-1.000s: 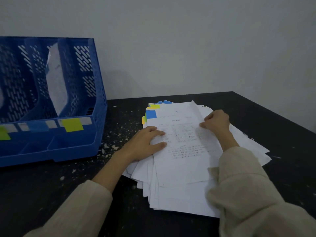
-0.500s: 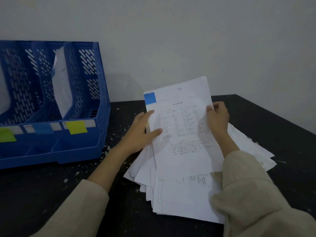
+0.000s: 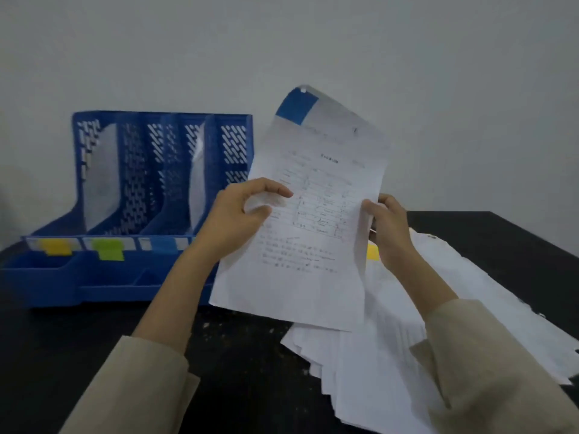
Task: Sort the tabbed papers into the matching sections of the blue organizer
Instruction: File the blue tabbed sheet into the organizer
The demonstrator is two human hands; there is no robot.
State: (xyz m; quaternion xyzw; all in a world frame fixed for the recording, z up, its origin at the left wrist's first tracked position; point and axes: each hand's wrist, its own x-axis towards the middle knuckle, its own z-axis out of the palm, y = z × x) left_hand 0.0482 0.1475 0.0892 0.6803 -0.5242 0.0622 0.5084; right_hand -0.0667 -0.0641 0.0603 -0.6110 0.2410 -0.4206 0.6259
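In the middle of the frame a white printed sheet with a blue tab at its top corner (image 3: 308,211) is held up off the table, tilted so its top leans to the right. The left hand (image 3: 238,219) pinches the sheet's left edge, thumb on the printed face and fingers curled behind. The right hand (image 3: 387,228) grips the right edge, its fingers wrapped round the paper's margin. The blue tab (image 3: 297,107) stands in the upper centre, against the pale grey wall (image 3: 438,73).

At the left of the frame sits the blue perforated plastic organizer (image 3: 131,270), with upright dividers and a low front tray. Its front rail carries a yellow label (image 3: 56,246), a green label (image 3: 109,249) and a blue label (image 3: 163,244); white sheets stand in two sections, though blur makes it hard to say which.

At the lower right a fanned pile of white papers (image 3: 407,355) lies on the black speckled table (image 3: 244,386), a yellow tab (image 3: 372,252) showing beside the right wrist. Beige sleeves (image 3: 501,371) cover both forearms.
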